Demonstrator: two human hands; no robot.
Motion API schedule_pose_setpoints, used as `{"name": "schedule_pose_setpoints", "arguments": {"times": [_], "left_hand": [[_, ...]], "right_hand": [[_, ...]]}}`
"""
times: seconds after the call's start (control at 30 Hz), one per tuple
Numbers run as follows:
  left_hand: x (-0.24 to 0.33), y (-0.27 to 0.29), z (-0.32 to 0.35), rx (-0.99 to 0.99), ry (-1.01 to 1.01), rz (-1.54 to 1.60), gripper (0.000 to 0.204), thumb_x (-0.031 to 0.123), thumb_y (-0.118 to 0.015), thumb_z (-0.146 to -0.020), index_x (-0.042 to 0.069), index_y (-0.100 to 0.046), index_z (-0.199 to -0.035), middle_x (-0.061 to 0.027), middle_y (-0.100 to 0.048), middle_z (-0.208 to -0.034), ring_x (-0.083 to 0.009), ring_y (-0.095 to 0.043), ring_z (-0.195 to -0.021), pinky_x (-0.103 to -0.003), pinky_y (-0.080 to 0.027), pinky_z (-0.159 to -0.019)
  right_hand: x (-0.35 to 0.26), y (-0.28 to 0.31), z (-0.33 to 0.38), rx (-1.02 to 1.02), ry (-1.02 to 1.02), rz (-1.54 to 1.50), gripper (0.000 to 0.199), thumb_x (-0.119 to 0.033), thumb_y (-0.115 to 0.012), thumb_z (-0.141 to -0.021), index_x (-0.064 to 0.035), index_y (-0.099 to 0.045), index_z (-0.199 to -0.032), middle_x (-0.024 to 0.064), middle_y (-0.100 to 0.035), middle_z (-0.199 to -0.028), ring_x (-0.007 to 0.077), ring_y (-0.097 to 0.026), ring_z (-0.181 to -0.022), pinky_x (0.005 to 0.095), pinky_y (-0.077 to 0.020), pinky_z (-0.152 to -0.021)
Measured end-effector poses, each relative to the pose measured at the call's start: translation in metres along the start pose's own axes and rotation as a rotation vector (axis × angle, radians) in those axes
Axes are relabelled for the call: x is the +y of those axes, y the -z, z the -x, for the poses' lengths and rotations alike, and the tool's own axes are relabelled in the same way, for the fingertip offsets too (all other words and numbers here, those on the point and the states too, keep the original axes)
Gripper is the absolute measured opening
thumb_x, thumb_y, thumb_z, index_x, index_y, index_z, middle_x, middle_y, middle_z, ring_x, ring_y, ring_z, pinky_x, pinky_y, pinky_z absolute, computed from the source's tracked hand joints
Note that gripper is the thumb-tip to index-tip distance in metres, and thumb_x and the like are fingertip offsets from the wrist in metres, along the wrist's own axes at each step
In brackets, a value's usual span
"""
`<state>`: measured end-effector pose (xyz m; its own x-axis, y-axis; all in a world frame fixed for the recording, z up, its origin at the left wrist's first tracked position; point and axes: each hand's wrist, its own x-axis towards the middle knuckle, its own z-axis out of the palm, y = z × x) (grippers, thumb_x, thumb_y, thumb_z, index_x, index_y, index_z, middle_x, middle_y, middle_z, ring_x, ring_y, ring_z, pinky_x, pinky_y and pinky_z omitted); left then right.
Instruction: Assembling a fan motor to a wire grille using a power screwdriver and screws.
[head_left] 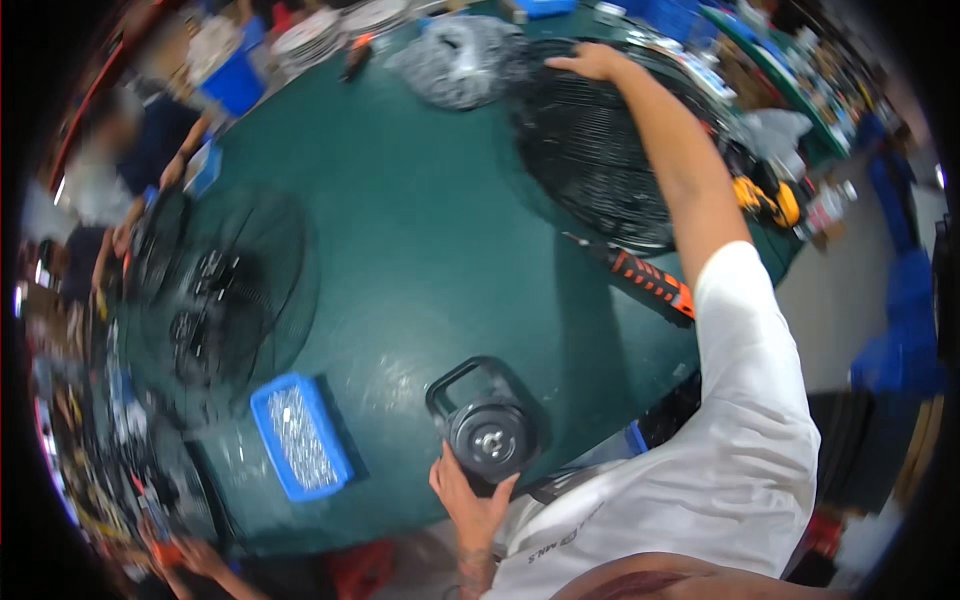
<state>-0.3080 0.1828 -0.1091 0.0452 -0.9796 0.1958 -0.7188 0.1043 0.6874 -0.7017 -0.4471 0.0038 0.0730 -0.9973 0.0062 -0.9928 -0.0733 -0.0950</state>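
In front of me a dark grey fan motor with a U-shaped bracket stands on the green table. My left hand is closed around its near side, thumb and fingers on either edge. Stretched far forward, my right hand grips the far rim of a black wire fan guard, the top of a stack; its fingertips are partly hidden. Just left of that stack sits a grey plastic-wrapped bundle. An orange and black electric screwdriver lies by the stack's near edge.
A blue tray of small metal fasteners stands left of the motor. Farther left is a black wire fan assembly, with people working beyond it. A yellow power drill and a clear bottle are at right. The table has a curved-looking edge.
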Motion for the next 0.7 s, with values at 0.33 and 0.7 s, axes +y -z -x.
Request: {"name": "schedule_pose_setpoints", "arguments": {"times": [0.33, 0.7], "left_hand": [[0.001, -0.007, 0.01, 0.038, 0.164, 0.012, 0.108, 0.028, -0.089, -0.068, -0.009, -0.034, -0.152, -0.0283, -0.049, -0.144, -0.047, -0.042, -0.131, -0.055, -0.031, -0.113], [-0.005, 0.004, 0.011, 0.31, 0.074, 0.473, 0.077, 0.035, -0.072, -0.092, -0.007, -0.04, -0.149, -0.026, -0.051, -0.144, -0.0384, -0.048, -0.136, -0.048, -0.036, -0.113]], "right_hand": [[-0.013, 0.08, 0.071, 0.424, 0.068, -0.165, 0.091, -0.079, -0.058, -0.083, -0.0022, -0.068, -0.13, 0.0273, -0.063, -0.134, 0.0418, -0.061, -0.124, 0.0489, -0.0458, -0.107], [-0.087, 0.156, 0.269, -0.397, 1.038, -2.127, 0.033, -0.035, -0.063, -0.098, -0.0055, -0.062, -0.112, 0.0001, -0.057, -0.07, 0.013, -0.057, -0.061, 0.0312, -0.0486, -0.061]]}}
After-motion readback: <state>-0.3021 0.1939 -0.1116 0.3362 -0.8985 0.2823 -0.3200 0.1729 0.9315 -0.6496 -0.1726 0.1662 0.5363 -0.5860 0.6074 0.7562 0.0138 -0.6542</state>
